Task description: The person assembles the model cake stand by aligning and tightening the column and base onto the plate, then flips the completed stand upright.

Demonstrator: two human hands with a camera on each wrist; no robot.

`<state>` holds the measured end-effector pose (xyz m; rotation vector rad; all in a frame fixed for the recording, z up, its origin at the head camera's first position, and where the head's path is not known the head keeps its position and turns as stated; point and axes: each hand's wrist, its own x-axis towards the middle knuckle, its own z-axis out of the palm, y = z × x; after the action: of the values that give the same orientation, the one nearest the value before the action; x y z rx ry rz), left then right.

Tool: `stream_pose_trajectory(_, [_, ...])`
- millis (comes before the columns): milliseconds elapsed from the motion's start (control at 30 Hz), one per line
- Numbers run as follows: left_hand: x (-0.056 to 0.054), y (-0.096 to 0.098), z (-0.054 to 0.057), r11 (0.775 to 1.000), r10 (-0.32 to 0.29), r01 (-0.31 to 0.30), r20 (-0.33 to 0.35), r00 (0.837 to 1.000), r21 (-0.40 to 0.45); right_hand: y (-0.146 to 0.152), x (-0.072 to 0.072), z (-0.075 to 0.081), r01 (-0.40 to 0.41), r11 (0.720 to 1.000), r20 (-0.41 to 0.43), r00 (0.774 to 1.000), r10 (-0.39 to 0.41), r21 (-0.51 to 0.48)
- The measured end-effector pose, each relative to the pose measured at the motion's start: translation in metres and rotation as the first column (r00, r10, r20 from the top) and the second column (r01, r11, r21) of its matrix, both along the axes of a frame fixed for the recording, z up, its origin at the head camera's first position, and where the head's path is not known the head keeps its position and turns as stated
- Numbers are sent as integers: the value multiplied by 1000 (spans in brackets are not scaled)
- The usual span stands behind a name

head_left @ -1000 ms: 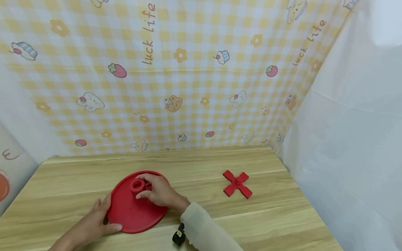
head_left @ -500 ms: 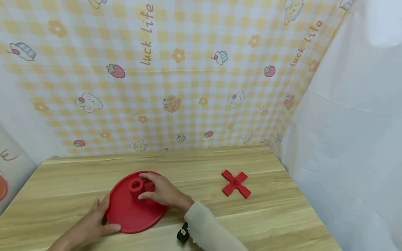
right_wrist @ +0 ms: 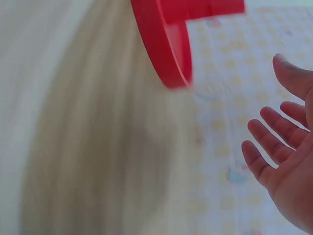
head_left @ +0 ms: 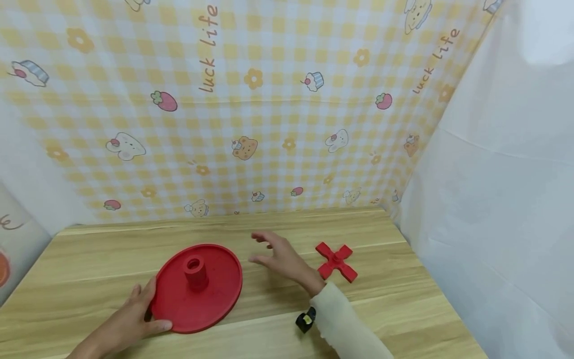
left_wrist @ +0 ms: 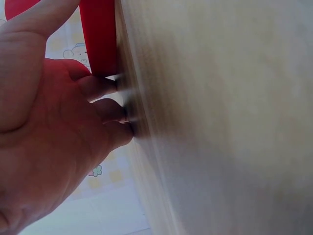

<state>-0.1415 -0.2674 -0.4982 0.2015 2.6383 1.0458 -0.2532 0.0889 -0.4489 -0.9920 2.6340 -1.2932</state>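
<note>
Red dish: the round, rimmed dish [head_left: 202, 316] lies on the left part of the counter [head_left: 269, 329], its open face up.
Hollow post: a short red cylinder [head_left: 196, 274] stands up from the dish, set toward the far side of its middle, a round hole in its top.
Left hand: this one [head_left: 130, 319] grasps the dish at its left edge, thumb over the near rim and fingers along the side; down low, from the wrist, I see some fingertips touching the wood.
Right hand: released and holding nothing, it [head_left: 280, 257] hangs just right of the dish, well clear of the post, thumb and fingers apart.
Red cross: a four-armed piece [head_left: 336, 258] lies flat on the counter to the right, a small round knob at its centre, one arm ending close by the right wrist.
Sleeve: pale and long [head_left: 350, 319] on the right arm, with a small black object [head_left: 306, 320] at the cuff, a yellowish patch on it.
Backdrop: a yellow-and-white checked cloth [head_left: 278, 114] printed with flowers, strawberries, cupcakes and "luck life"; plain white sheeting [head_left: 493, 199] on my right.
</note>
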Motion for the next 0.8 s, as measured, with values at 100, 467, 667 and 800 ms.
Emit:
stream_pose_trajectory(100, [0, 1, 0, 1000, 1, -1, 6, 1000, 9, 27, -7, 4, 44, 999, -6, 999, -44, 1])
stream_pose_trajectory(467, [1, -1, 0, 1000, 7, -7, 12, 1000, 3, 152, -23, 7, 218, 976, 32, 975, -218, 0])
stream_pose_trajectory(667, [1, -1, 2, 1000, 12, -12, 19, 1000, -1, 202, -29, -7, 213, 971, 83, 971, -223, 111])
stream_pose_trajectory(800, [1, 0, 2, 1000, 13, -13, 15, 1000, 6, 218, -31, -17, 144, 976, 170, 970, -172, 164])
